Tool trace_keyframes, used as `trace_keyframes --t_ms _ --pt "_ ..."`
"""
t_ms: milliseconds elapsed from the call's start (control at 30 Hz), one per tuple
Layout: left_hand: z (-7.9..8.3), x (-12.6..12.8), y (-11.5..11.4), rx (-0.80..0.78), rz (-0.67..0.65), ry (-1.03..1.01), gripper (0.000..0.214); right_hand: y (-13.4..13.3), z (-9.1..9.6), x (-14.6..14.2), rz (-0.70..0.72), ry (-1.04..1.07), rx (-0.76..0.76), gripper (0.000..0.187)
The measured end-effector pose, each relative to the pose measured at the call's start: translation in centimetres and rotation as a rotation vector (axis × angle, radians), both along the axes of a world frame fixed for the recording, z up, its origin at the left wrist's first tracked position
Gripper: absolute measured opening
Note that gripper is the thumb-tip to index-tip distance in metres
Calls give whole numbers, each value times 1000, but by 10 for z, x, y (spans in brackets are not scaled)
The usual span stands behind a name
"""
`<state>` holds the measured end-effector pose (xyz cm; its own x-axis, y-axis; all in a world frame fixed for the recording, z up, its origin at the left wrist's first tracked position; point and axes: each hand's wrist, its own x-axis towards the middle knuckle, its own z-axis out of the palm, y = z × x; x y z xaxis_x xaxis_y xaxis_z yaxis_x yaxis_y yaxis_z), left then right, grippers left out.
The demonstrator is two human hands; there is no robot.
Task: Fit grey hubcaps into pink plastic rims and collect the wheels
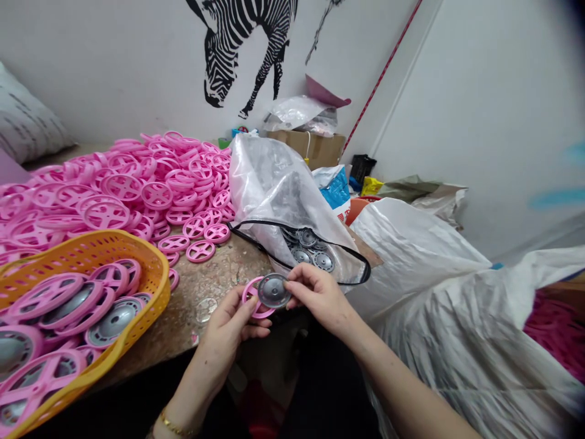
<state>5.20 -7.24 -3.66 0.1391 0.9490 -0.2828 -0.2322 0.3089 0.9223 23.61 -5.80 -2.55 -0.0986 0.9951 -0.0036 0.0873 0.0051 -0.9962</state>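
Note:
Between thumb and fingers my left hand (235, 320) grips a pink spoked plastic ring (252, 289) near the table's front edge. A round grey hub disc (274, 290) is pinched in my right hand (317, 292), partly overlapping the ring's right side. Whether the two parts touch cannot be made out. Just beyond my hands lies a clear plastic bag (278, 183), its black-edged mouth open towards me, with several grey discs (307, 238) inside. Left of my left hand, a yellow basket (155, 286) holds pink rings fitted with grey discs (116, 320).
A large heap of pink rings (123, 186) covers the back left of the worn table (228, 262). White woven sacks (411, 244) crowd the right side, one with dark pink pieces (555, 332). A cardboard box (324, 149) stands by the wall behind the plastic bag.

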Motion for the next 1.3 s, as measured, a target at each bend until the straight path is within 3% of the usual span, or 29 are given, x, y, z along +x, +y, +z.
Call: trace_keyframes --t_ms 267,400,500,667,833,1000,1100,1300 --pt "-17 0 -3 80 -14 32 40 -10 -11 -13 -38 -250 157 8" --pt "-23 -1 -3 96 -52 22 42 -14 -13 -13 20 -130 133 20" --pt "-19 0 -6 127 -106 61 37 -16 -14 -12 81 -28 107 15" --pt "-6 3 -12 276 -146 186 32 -22 -17 -14 50 16 109 8" --pt "-5 3 -14 440 -117 401 26 -30 -20 -20 6 20 151 6" --pt "-6 6 -15 378 -70 385 28 -30 -24 -24 -45 2 165 9" --pt "-2 5 -16 341 -138 391 28 -27 -25 -24 -54 31 131 10" --pt "-9 0 -16 287 -158 357 43 -22 -18 -20 35 56 60 8"
